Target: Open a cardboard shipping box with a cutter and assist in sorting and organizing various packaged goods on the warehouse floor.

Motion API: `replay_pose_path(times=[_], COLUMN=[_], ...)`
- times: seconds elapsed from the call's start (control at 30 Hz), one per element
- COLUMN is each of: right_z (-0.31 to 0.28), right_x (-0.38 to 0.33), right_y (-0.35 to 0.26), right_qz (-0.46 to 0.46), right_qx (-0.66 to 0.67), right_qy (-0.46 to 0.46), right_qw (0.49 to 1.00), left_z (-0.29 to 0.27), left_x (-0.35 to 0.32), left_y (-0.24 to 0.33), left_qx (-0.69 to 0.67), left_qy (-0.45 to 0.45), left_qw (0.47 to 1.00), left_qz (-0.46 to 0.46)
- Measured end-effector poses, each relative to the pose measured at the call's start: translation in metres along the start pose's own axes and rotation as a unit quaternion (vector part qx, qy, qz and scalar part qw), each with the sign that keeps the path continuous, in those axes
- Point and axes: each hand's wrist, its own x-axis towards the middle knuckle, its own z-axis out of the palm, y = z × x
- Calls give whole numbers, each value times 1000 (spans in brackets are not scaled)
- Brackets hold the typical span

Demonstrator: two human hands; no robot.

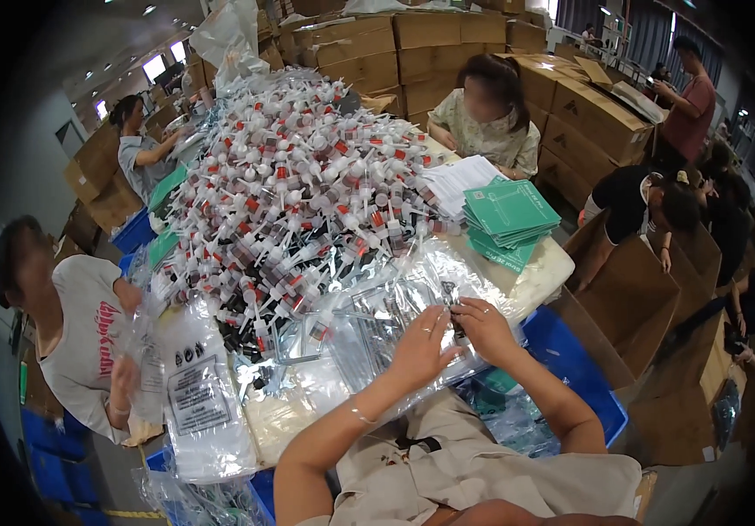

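Close in front of me, a clear plastic bag (386, 329) lies on the near edge of the table, with small dark items showing through the film. My left hand (425, 346) rests flat on this bag, its fingers stretched out side by side. Beside it, my right hand (484, 329) has bent fingers closed on the bag's film, fingertips near those of the left. What lies under the two palms is hidden. Beyond the hands rises a large heap of small bottles (290, 193) with white nozzle tops and red or dark parts.
Green booklets (513, 210) are stacked at the right, next to white papers (454, 184). Printed clear bags (202, 394) lie at the left corner. Blue bins (583, 368) stand below the table edge. Co-workers sit at the left and far sides; open cartons (631, 298) stand right.
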Motion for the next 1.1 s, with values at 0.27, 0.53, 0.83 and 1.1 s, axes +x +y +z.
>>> replay_pose_path(times=[0.27,0.53,0.83,1.1], right_z=[-32,-45,-38,-46], right_x=[-21,-21,5,-1], right_y=[-2,-32,0,12], right_qz=[105,330,425,442], right_qx=[145,222,526,548], right_qy=[32,-8,-154,-191], right_qw=[983,917,720,684], left_z=[8,2,-21,-69], left_x=[-6,-18,-23,-49], left_y=[-2,-16,-10,-65], left_qx=[40,-127,-84,149], left_qy=[5,116,54,-35], left_qw=[999,984,995,987], left_qz=[-30,-50,-4,-51])
